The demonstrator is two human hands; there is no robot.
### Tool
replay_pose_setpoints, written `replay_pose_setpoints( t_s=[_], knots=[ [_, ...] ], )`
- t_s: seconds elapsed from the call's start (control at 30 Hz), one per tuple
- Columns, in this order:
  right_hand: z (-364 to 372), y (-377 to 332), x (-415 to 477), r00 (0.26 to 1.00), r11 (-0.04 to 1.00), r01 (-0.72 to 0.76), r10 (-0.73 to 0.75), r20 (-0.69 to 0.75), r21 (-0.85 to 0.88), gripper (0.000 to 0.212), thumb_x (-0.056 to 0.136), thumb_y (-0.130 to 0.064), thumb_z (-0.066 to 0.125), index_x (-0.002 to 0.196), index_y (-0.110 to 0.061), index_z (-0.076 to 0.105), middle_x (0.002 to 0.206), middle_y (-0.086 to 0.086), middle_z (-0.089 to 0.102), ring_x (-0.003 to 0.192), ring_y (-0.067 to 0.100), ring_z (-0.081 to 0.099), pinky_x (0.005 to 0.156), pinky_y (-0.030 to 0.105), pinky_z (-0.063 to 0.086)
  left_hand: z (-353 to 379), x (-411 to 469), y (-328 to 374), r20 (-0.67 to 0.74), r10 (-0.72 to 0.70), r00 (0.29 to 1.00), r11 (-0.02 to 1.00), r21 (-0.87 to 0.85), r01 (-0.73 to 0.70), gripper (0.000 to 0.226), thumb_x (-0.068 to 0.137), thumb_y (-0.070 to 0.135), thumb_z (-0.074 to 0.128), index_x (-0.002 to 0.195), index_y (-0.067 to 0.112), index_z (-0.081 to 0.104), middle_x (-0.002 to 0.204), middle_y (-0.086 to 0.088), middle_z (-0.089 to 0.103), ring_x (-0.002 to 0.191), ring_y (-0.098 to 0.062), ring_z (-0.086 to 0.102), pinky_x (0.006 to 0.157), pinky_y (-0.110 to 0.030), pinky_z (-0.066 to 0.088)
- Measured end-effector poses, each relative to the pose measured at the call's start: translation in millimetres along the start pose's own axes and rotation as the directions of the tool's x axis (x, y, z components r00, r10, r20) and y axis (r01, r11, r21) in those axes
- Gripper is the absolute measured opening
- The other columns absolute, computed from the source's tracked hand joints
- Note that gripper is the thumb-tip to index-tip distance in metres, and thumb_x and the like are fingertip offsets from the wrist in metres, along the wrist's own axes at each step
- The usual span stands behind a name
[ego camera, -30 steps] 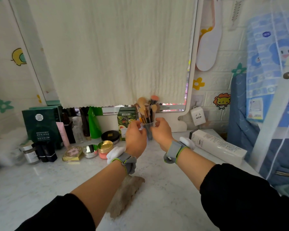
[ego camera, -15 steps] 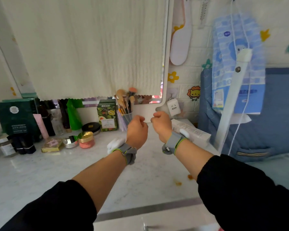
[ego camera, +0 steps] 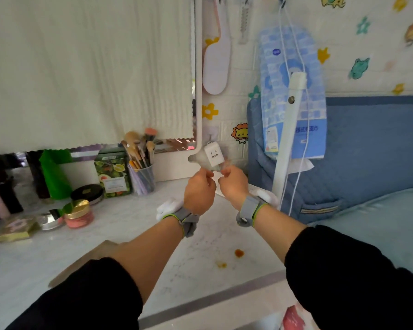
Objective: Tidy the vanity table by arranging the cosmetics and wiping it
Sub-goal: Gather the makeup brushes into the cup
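Vanity table, white marble, as I viewed it: a clear brush cup stood upright at the back, just beside a green printed tin. A black compact, gold-lidded pink jar, silver-lidded jar and gold palette lay further left. A brown cloth lay flat, and orange stains marked the front.

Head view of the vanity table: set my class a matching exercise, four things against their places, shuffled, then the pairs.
1. clear plastic cup of makeup brushes
2. pink jar with gold lid
3. white square plug adapter
4. orange spots

A. on the wall, right of the white mirror frame
B. on bare marble tabletop, apart from cosmetics
C. beside the green printed tin
D. next to a silver-lidded pot

Pairs: 1-C, 2-D, 3-A, 4-B
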State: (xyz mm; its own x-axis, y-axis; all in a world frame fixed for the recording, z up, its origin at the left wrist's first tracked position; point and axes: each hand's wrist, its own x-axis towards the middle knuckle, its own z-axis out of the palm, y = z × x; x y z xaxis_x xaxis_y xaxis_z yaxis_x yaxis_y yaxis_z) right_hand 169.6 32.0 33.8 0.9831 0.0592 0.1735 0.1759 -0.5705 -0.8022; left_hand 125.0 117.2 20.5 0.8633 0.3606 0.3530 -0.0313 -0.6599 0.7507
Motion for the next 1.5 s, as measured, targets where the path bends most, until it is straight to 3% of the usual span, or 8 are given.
replay_pose_setpoints(
  t_s=[0.33,0.6,0.8,1.1,1.23,1.37,1.43,1.5],
  knots=[
    [2.6,22.9,21.0,0.998,0.845,0.055,-0.056,0.014,-0.532,0.048,0.087,-0.027,0.061,0.133,-0.019,0.047,0.136,0.010,0.046,0.128,0.031,0.036,0.103,0.039,0.028,28.8,28.9,-23.1,0.197,0.116,0.973,0.973,0.176,-0.152,0.042,0.089,0.012,0.054,0.131,0.017,0.051,0.126,-0.011,0.058,0.121,-0.030,0.049,0.098,-0.040,0.043],
    [8.2,24.5,23.5,0.998,0.772,0.058,-0.045,0.037,-0.633,0.046,0.085,-0.027,0.062,0.126,-0.014,0.047,0.131,0.011,0.051,0.123,0.030,0.045,0.099,0.042,0.028,31.2,30.7,-30.6,0.180,0.247,0.952,0.927,0.242,-0.286,0.041,0.087,0.004,0.055,0.128,0.011,0.052,0.127,-0.004,0.057,0.117,-0.027,0.040,0.093,-0.038,0.039],
    [9.8,20.4,14.1,0.979,0.769,0.164,-0.205,0.004,-0.618,0.046,0.083,-0.013,0.062,0.127,-0.020,0.050,0.131,0.004,0.052,0.124,0.024,0.044,0.098,0.038,0.027,17.6,28.3,-33.0,0.169,0.279,0.945,0.911,0.265,-0.316,0.046,0.085,0.003,0.057,0.130,0.013,0.052,0.127,-0.006,0.054,0.112,-0.027,0.041,0.088,-0.037,0.042],
    [14.8,-1.0,-8.0,0.841,0.663,0.428,-0.541,0.002,-0.614,0.043,0.080,-0.009,0.061,0.120,-0.020,0.053,0.120,-0.001,0.055,0.119,0.020,0.046,0.105,0.033,0.018,-11.7,20.4,-36.5,0.051,0.277,0.959,0.850,0.453,-0.270,0.054,0.079,0.020,0.070,0.129,0.019,0.050,0.123,-0.002,0.048,0.110,-0.024,0.039,0.081,-0.031,0.042],
    [21.8,-9.3,-15.9,0.733,0.583,0.459,-0.675,-0.086,-0.670,0.038,0.066,-0.005,0.073,0.100,-0.017,0.065,0.098,0.001,0.064,0.101,0.024,0.059,0.102,0.037,0.021,-22.6,18.7,-35.3,-0.005,0.246,0.969,0.862,0.458,-0.216,0.049,0.080,0.026,0.072,0.124,0.017,0.050,0.121,-0.004,0.047,0.108,-0.025,0.043,0.084,-0.035,0.044],
    [26.5,-12.2,-17.4,0.612,0.545,0.536,-0.777,-0.148,-0.644,0.041,0.069,-0.004,0.055,0.109,-0.011,0.065,0.113,0.009,0.065,0.119,0.031,0.056,0.107,0.050,0.031,-30.6,18.7,-41.5,-0.025,0.113,0.993,0.933,0.348,-0.097,0.050,0.081,0.030,0.071,0.123,0.015,0.048,0.118,-0.007,0.046,0.104,-0.030,0.047,0.084,-0.038,0.041],
    [26.7,-16.3,-19.7,0.579,0.555,0.545,-0.791,-0.196,-0.628,0.044,0.077,-0.006,0.042,0.117,-0.010,0.061,0.123,0.014,0.059,0.124,0.033,0.049,0.103,0.048,0.036,-32.7,19.1,-44.2,-0.049,0.019,0.999,0.969,0.248,-0.006,0.050,0.080,0.034,0.072,0.120,0.014,0.048,0.114,-0.007,0.047,0.101,-0.031,0.051,0.084,-0.041,0.044],
    [28.6,-18.5,-21.9,0.573,0.594,0.549,-0.780,-0.252,-0.588,0.039,0.078,-0.005,0.048,0.116,-0.009,0.057,0.120,0.015,0.058,0.116,0.032,0.047,0.093,0.043,0.042,-34.3,19.0,-42.4,-0.078,-0.090,0.993,0.981,0.165,0.102,0.052,0.079,0.037,0.072,0.119,0.014,0.049,0.114,-0.007,0.048,0.100,-0.031,0.055,0.087,-0.043,0.048]
  ],
)
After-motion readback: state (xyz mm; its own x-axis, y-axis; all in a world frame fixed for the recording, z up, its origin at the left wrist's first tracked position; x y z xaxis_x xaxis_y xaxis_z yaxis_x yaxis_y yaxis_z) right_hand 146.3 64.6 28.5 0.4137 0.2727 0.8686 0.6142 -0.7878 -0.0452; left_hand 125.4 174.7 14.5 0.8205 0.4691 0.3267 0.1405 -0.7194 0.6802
